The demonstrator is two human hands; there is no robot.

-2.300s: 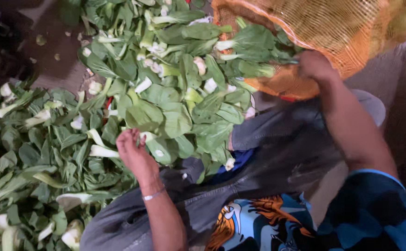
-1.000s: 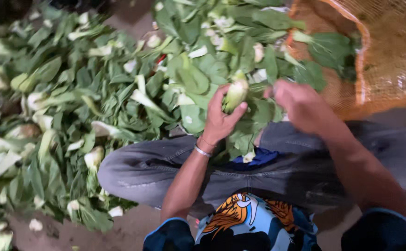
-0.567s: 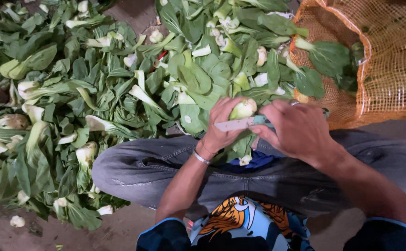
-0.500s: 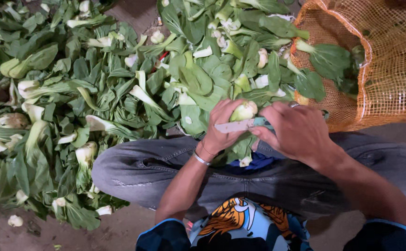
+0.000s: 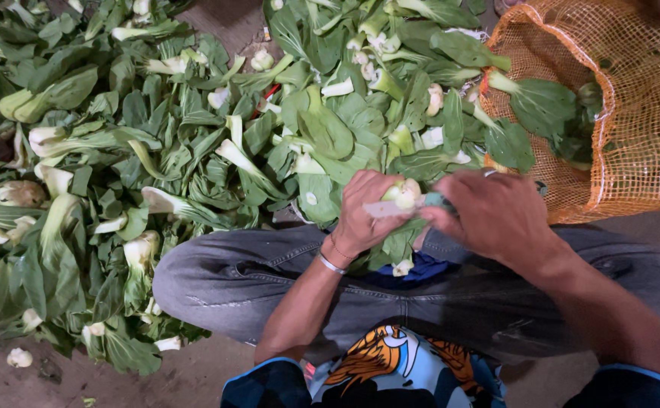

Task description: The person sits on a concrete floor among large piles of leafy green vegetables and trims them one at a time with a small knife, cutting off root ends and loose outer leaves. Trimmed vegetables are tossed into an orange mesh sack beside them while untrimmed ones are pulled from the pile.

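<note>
My left hand [image 5: 364, 211] grips a head of bok choy [image 5: 402, 194] by its pale base, leaves hanging down toward my lap. My right hand [image 5: 496, 215] holds a small knife [image 5: 405, 205] with a greenish handle, its light blade laid against the stalk's base. Both hands meet above my crossed legs in grey trousers [image 5: 269, 276]. A silver bracelet sits on my left wrist.
A large heap of loose bok choy [image 5: 194, 143] covers the ground ahead and to the left. An orange mesh sack [image 5: 640, 113] holding some greens lies open at the upper right. Cut stem ends [image 5: 18, 357] lie on the bare ground at lower left.
My left hand picked a bok choy from the pile and brought it over my lap. My right hand left the sack and set the knife to the stalk's base.
</note>
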